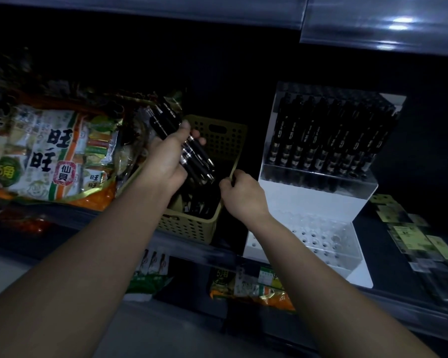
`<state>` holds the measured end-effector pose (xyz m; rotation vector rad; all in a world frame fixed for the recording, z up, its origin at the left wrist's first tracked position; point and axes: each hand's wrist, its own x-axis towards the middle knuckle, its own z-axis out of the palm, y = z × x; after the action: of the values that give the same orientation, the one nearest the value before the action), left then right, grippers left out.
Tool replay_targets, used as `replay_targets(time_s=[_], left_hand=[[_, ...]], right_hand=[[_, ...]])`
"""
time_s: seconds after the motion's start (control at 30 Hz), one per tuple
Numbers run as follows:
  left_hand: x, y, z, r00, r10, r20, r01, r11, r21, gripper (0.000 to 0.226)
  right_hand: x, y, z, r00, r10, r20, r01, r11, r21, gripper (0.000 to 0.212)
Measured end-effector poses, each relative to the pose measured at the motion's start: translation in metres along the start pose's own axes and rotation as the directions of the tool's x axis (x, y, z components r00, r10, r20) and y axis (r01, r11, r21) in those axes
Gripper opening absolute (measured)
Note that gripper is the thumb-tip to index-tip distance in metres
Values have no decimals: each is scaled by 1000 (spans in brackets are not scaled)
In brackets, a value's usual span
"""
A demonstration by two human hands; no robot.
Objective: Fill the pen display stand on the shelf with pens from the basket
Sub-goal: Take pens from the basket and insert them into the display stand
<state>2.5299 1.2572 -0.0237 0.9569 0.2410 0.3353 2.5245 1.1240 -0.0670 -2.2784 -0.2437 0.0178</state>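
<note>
My left hand [166, 156] grips a bundle of black pens [184, 143] above the olive perforated basket [217, 140] on the shelf. More black pens lie in the basket's bottom [199, 205]. My right hand [243, 195] grips the basket's right rim. To the right stands the white and clear acrylic pen display stand [311, 202]. Its upper tier holds a row of several upright black pens [329, 135]. Its lower tier [321, 239] shows open holes.
Snack bags [52, 151] fill the shelf left of the basket. Small packaged items with yellow labels [411, 233] lie right of the stand. A shelf above with a clear price rail [380, 27] overhangs. More snack bags [251, 282] sit on the shelf below.
</note>
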Motion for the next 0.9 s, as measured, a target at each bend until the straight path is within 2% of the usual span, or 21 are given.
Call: replay_targets(time_s=[0.13, 0.3, 0.43, 0.53, 0.63, 0.7, 0.8, 0.9], left_hand=[[-7, 7, 3, 990, -112, 85, 126, 975, -183, 10], [-24, 5, 6, 966, -138, 219, 184, 960, -209, 13], [-39, 2, 11, 937, -141, 319, 220, 949, -227, 15], [-50, 2, 15, 923, -144, 356, 235, 944, -230, 16], [-59, 1, 19, 920, -138, 367, 239, 939, -246, 16], [-66, 2, 22, 916, -137, 378, 251, 929, -271, 16], [-79, -1, 28, 905, -144, 401, 277, 913, -298, 16], [-89, -10, 35, 889, -158, 429, 308, 900, -307, 17]], right_hand=[[2, -1, 1, 999, 32, 5, -32, 999, 14, 22], [0, -1, 0, 997, 73, 39, -76, 995, 69, 22], [-5, 2, -2, 992, 91, 92, -107, 977, 186, 13], [-17, 9, -6, 986, 90, 141, -131, 941, 312, 14], [-33, 14, -16, 992, 68, 110, -110, 889, 444, 23], [-47, 14, -27, 991, 63, 121, -122, 800, 587, 24], [-65, 17, -47, 987, 45, 153, -141, 690, 709, 51], [-76, 17, -60, 982, -11, 190, -123, 725, 677, 67]])
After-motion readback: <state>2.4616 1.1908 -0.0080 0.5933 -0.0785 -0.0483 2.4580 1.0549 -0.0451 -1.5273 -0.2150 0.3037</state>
